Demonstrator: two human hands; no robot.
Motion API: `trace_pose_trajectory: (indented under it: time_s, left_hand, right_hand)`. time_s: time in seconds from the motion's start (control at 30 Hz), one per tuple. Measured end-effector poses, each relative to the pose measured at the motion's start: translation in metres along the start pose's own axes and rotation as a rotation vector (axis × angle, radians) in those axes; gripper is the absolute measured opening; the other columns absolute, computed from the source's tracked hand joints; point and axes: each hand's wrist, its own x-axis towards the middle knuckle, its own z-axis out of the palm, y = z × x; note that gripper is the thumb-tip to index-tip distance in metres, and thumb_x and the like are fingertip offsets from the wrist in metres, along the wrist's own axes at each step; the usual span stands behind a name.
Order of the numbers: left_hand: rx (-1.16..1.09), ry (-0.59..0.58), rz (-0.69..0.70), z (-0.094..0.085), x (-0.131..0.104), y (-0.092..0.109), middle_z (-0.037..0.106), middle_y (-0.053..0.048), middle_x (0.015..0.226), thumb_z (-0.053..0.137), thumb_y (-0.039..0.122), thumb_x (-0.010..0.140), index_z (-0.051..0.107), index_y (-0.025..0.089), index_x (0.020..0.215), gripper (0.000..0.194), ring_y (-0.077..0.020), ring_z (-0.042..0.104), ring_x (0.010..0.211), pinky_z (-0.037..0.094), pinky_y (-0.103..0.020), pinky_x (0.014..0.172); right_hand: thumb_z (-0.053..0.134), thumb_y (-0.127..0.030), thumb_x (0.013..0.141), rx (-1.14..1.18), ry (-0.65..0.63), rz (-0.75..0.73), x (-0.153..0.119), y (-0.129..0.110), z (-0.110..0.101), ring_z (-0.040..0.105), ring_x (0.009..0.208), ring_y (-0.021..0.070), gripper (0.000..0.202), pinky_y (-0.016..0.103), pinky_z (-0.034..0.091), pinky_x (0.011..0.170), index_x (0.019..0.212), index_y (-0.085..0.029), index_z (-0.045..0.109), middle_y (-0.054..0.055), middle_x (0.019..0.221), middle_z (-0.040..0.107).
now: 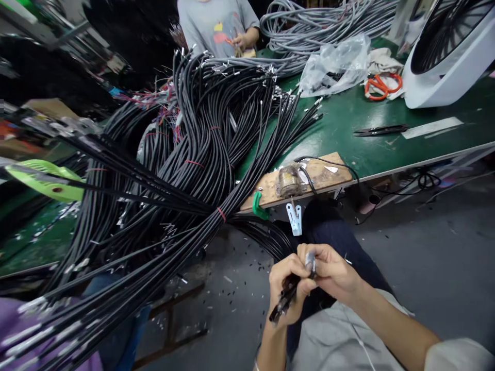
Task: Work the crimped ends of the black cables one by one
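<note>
In front of the wooden board point(328, 178), the left hand point(283, 273) grips black cables point(285, 299); the right hand point(337, 272) pinches a shiny piece point(310, 260). These seem unfinished; tied bundles point(197, 149) lie left of the board.

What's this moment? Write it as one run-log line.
left hand: holding black cables; right hand: fingers meeting left hand's, pale item there unclear; blue clothespin: near edge of wooden board

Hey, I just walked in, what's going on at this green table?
A person's left-hand grip holds thin black cables, while the right-hand grip touches a small, shiny, pale piece I can't identify. A large heap of black cables lies across the green table, overhanging its edge. Opposite, a co-worker in a grey shirt handles something unclear.
</note>
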Motion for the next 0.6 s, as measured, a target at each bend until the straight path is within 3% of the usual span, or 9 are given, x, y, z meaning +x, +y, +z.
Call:
trace_pose_trajectory:
  time_s: [0.1, 0.17, 0.27, 0.37, 0.47, 0.6]
  left_hand:
    - [0.106, -0.031, 0.031, -0.005, 0.003, 0.001, 0.06, 0.0, 0.063, 0.071, 0.032, 0.081, 0.063, 0.016, 0.068, 0.022, -0.0111, 0.056, 0.057, 0.043, -0.021, 0.056]
    - [0.147, -0.003, -0.032, -0.007, 0.003, 0.001, 0.062, 0.001, 0.066, 0.07, 0.022, 0.081, 0.066, 0.017, 0.079, 0.007, -0.0098, 0.056, 0.055, 0.044, -0.02, 0.054]
    - [0.204, -0.032, -0.084, -0.007, 0.002, 0.003, 0.063, 0.0, 0.073, 0.063, 0.015, 0.085, 0.065, 0.018, 0.104, 0.02, -0.009, 0.056, 0.054, 0.045, -0.02, 0.052]
    - [0.241, -0.118, 0.027, -0.004, 0.0, 0.002, 0.061, -0.002, 0.076, 0.056, 0.012, 0.087, 0.065, 0.019, 0.107, 0.023, -0.0121, 0.058, 0.065, 0.046, -0.023, 0.061]
    - [0.142, 0.02, 0.103, 0.0, -0.001, -0.001, 0.056, 0.001, 0.069, 0.055, 0.009, 0.087, 0.064, 0.021, 0.097, 0.018, -0.0108, 0.055, 0.061, 0.044, -0.023, 0.058]
    - [0.035, 0.186, 0.155, 0.004, -0.002, -0.01, 0.056, 0.003, 0.074, 0.052, 0.004, 0.088, 0.062, 0.025, 0.099, 0.025, -0.006, 0.051, 0.05, 0.045, -0.021, 0.053]
  right_hand:
    - [0.083, -0.042, 0.064, -0.106, -0.007, 0.104, 0.002, -0.016, -0.008, 0.042, 0.059, 0.0087, 0.034, 0.022, 0.031, 0.056, 0.065, -0.012, 0.065, -0.002, 0.063, 0.05]
    - [0.082, -0.041, 0.063, -0.32, -0.003, 0.137, 0.005, -0.032, -0.014, 0.042, 0.058, 0.0089, 0.034, 0.023, 0.03, 0.056, 0.066, -0.012, 0.065, -0.002, 0.062, 0.051]
    - [0.079, -0.038, 0.067, -0.728, -0.019, 0.164, 0.009, -0.054, -0.016, 0.036, 0.056, 0.0081, 0.031, 0.023, 0.026, 0.053, 0.066, -0.012, 0.062, -0.004, 0.058, 0.046]
    - [0.074, -0.039, 0.071, -0.914, -0.115, 0.227, 0.017, -0.068, -0.012, 0.031, 0.055, 0.0079, 0.031, 0.023, 0.023, 0.051, 0.064, -0.013, 0.058, -0.007, 0.055, 0.038]
    - [0.068, -0.049, 0.075, -0.874, -0.049, 0.144, 0.032, -0.073, -0.006, 0.037, 0.059, 0.0096, 0.037, 0.023, 0.029, 0.055, 0.067, -0.014, 0.057, -0.004, 0.06, 0.044]
    - [0.064, -0.059, 0.077, -0.822, 0.093, -0.03, 0.055, -0.07, -0.001, 0.04, 0.061, 0.0104, 0.047, 0.024, 0.032, 0.057, 0.066, -0.014, 0.057, -0.002, 0.063, 0.048]
